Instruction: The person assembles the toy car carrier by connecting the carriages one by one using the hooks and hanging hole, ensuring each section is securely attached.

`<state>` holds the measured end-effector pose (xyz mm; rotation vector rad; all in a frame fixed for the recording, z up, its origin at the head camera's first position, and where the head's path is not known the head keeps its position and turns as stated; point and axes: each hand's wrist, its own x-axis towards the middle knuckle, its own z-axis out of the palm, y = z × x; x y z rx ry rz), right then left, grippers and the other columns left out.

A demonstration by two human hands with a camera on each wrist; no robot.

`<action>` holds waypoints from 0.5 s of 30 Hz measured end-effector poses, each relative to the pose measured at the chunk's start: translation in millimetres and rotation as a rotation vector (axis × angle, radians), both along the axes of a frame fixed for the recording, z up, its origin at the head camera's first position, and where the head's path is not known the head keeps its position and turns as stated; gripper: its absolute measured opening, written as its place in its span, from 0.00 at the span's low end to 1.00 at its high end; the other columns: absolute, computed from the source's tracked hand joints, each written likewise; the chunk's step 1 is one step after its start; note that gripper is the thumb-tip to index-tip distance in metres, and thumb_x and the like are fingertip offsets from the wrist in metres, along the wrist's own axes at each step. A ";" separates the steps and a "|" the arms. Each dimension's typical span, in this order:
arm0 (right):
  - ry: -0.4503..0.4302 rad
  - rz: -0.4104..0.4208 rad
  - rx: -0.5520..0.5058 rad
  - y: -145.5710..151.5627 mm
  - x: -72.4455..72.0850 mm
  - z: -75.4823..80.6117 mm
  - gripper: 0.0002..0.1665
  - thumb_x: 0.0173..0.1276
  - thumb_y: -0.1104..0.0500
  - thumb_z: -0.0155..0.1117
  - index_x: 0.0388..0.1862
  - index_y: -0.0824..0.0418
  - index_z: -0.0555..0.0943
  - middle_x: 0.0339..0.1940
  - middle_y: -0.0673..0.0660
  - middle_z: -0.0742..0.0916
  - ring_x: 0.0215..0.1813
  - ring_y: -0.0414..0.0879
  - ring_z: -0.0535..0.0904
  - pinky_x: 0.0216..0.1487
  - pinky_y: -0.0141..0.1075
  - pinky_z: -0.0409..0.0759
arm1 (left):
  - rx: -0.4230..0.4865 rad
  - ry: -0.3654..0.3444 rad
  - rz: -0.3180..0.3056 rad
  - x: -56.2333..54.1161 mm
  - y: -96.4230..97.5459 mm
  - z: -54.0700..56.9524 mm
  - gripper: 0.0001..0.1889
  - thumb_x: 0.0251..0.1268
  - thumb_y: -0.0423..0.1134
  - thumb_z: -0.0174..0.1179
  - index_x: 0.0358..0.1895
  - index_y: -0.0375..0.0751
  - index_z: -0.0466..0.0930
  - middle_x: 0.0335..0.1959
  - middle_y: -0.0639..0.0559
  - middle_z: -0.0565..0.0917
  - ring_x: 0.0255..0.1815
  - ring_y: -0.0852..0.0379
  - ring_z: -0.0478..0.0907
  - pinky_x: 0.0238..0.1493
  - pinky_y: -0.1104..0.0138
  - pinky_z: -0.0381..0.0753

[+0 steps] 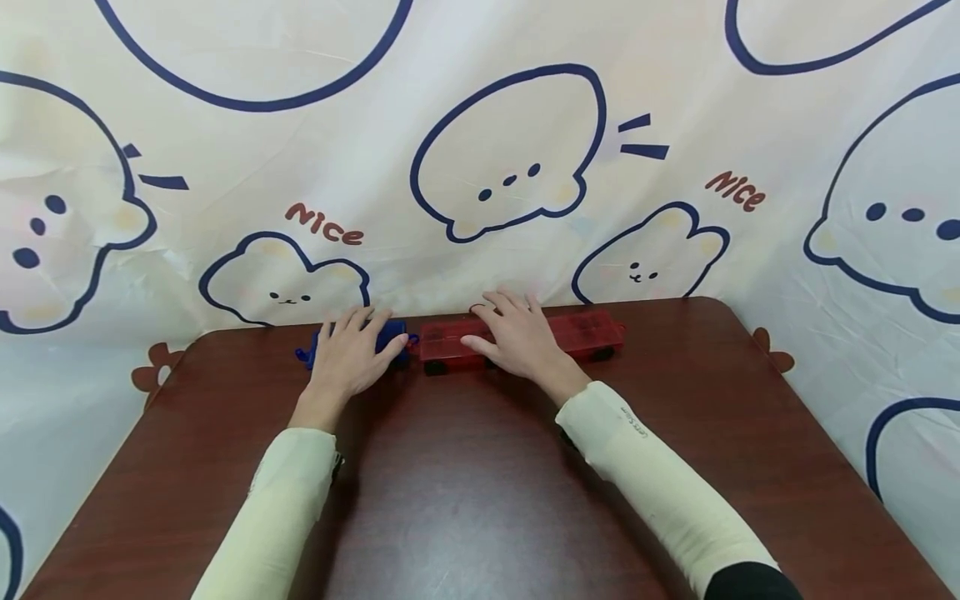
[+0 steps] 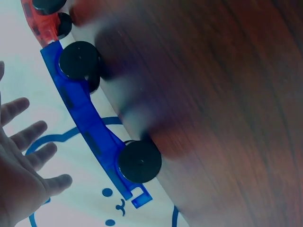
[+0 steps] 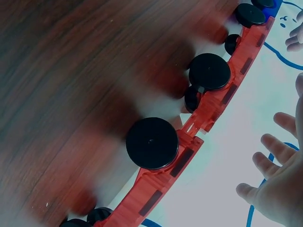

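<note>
A blue toy car [image 1: 392, 333] on black wheels stands at the table's far edge. To its right is a red see-through toy car [image 1: 442, 343], with another red toy car [image 1: 592, 332] behind it in the row, end to end. My left hand [image 1: 348, 354] is over the blue car and covers part of it; its fingers are spread. My right hand [image 1: 517, 337] overlaps the middle of the red cars, fingers also apart. Both wrist views show a gap between the fingers and the cars. A hook [image 2: 141, 195] sticks out at the blue car's free end.
The dark brown wooden table [image 1: 465, 483] ends just behind the row of cars. A pale sheet [image 1: 480, 275] with blue-outlined cartoon animals hangs behind the table and along both sides.
</note>
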<state>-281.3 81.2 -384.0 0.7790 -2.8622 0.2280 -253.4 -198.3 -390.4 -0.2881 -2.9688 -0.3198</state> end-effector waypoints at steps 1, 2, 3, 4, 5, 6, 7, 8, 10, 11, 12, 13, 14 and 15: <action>0.004 0.003 -0.001 -1.0 0.3 0.3 0.39 0.74 0.29 0.49 0.75 0.49 0.72 0.77 0.56 0.70 0.79 0.55 0.58 0.77 0.63 0.49 | 0.001 0.004 0.000 0.3 -1.5 0.0 0.37 0.76 0.64 0.47 0.77 0.43 0.64 0.76 0.34 0.63 0.78 0.33 0.52 0.74 0.33 0.41; 0.010 0.008 -0.002 -1.8 0.6 0.3 0.39 0.75 0.29 0.50 0.74 0.49 0.73 0.77 0.56 0.71 0.79 0.55 0.58 0.76 0.63 0.50 | 0.002 0.010 -0.001 0.8 -2.9 0.2 0.37 0.76 0.64 0.47 0.77 0.42 0.64 0.76 0.34 0.63 0.78 0.33 0.53 0.74 0.33 0.42; 0.014 0.012 -0.002 -2.4 1.1 0.0 0.39 0.75 0.30 0.50 0.74 0.50 0.73 0.77 0.56 0.71 0.79 0.55 0.58 0.76 0.63 0.51 | 0.003 0.014 -0.003 1.3 -4.1 0.0 0.37 0.76 0.64 0.47 0.77 0.42 0.65 0.76 0.34 0.64 0.77 0.33 0.54 0.74 0.33 0.44; 0.018 0.016 0.000 -2.9 1.6 -0.3 0.38 0.75 0.30 0.50 0.74 0.50 0.73 0.76 0.56 0.71 0.79 0.56 0.59 0.76 0.63 0.51 | 0.005 0.017 -0.005 1.8 -5.0 -0.2 0.38 0.76 0.65 0.47 0.76 0.42 0.65 0.76 0.34 0.64 0.77 0.33 0.55 0.74 0.33 0.45; 0.020 0.020 -0.002 -3.3 2.3 -1.0 0.38 0.75 0.30 0.51 0.73 0.50 0.74 0.76 0.56 0.72 0.79 0.56 0.59 0.76 0.63 0.52 | 0.007 0.020 -0.008 2.3 -6.1 -0.6 0.38 0.75 0.65 0.47 0.76 0.41 0.66 0.75 0.34 0.64 0.77 0.33 0.55 0.73 0.34 0.47; 0.021 0.023 -0.001 -3.7 3.1 -1.8 0.37 0.75 0.31 0.51 0.73 0.50 0.74 0.76 0.56 0.72 0.79 0.56 0.59 0.76 0.62 0.52 | 0.009 0.021 -0.011 2.6 -7.2 -1.0 0.38 0.75 0.65 0.47 0.76 0.41 0.66 0.75 0.34 0.65 0.76 0.33 0.56 0.73 0.34 0.48; 0.022 0.025 -0.001 -4.2 3.9 -2.4 0.37 0.75 0.31 0.52 0.73 0.50 0.74 0.75 0.56 0.73 0.78 0.56 0.60 0.76 0.62 0.52 | 0.012 0.020 -0.013 3.2 -8.2 -1.5 0.38 0.75 0.65 0.47 0.76 0.41 0.66 0.75 0.33 0.65 0.76 0.32 0.56 0.73 0.34 0.48; 0.022 0.028 0.001 -4.8 4.3 -3.4 0.37 0.75 0.31 0.51 0.73 0.50 0.75 0.75 0.56 0.73 0.78 0.56 0.60 0.76 0.62 0.52 | 0.018 0.020 -0.013 3.6 -9.4 -2.1 0.38 0.75 0.65 0.48 0.76 0.41 0.66 0.75 0.33 0.65 0.76 0.32 0.56 0.73 0.34 0.49; 0.021 0.031 0.002 -6.4 4.9 -4.8 0.37 0.75 0.31 0.52 0.73 0.50 0.75 0.75 0.56 0.73 0.78 0.55 0.60 0.76 0.61 0.52 | 0.028 0.019 -0.010 3.7 -12.4 -3.7 0.38 0.75 0.65 0.49 0.76 0.41 0.67 0.75 0.34 0.65 0.76 0.33 0.56 0.73 0.34 0.48; 0.021 0.033 0.006 -7.4 4.9 -5.5 0.37 0.75 0.31 0.52 0.73 0.50 0.75 0.74 0.55 0.73 0.78 0.55 0.60 0.77 0.60 0.53 | 0.031 0.016 -0.008 3.9 -14.2 -4.2 0.38 0.75 0.65 0.49 0.76 0.41 0.66 0.75 0.34 0.65 0.76 0.33 0.55 0.74 0.34 0.48; 0.024 0.036 0.012 -8.4 4.7 -6.1 0.37 0.75 0.31 0.51 0.73 0.49 0.75 0.74 0.55 0.74 0.78 0.55 0.61 0.76 0.60 0.53 | 0.035 0.012 -0.005 3.9 -16.0 -4.5 0.38 0.74 0.65 0.49 0.76 0.41 0.66 0.75 0.33 0.65 0.76 0.33 0.55 0.74 0.34 0.47; 0.026 0.038 0.017 -9.6 4.3 -6.4 0.37 0.75 0.31 0.51 0.73 0.49 0.75 0.74 0.55 0.74 0.77 0.55 0.61 0.76 0.59 0.54 | 0.040 0.009 -0.003 3.9 -17.8 -4.7 0.39 0.74 0.66 0.49 0.76 0.41 0.66 0.75 0.33 0.65 0.76 0.32 0.55 0.73 0.34 0.47; 0.025 0.041 0.019 -10.8 3.9 -6.6 0.37 0.75 0.31 0.51 0.73 0.49 0.74 0.74 0.55 0.74 0.77 0.54 0.61 0.76 0.59 0.54 | 0.041 0.008 -0.002 3.6 -19.9 -4.8 0.39 0.74 0.66 0.49 0.75 0.41 0.67 0.74 0.33 0.65 0.76 0.32 0.55 0.73 0.33 0.47; 0.025 0.044 0.019 -12.0 3.5 -6.5 0.37 0.75 0.31 0.51 0.73 0.49 0.74 0.74 0.54 0.74 0.77 0.54 0.62 0.76 0.59 0.54 | 0.041 0.007 -0.002 3.4 -21.7 -4.3 0.39 0.74 0.66 0.49 0.75 0.41 0.67 0.74 0.33 0.65 0.76 0.32 0.55 0.73 0.33 0.47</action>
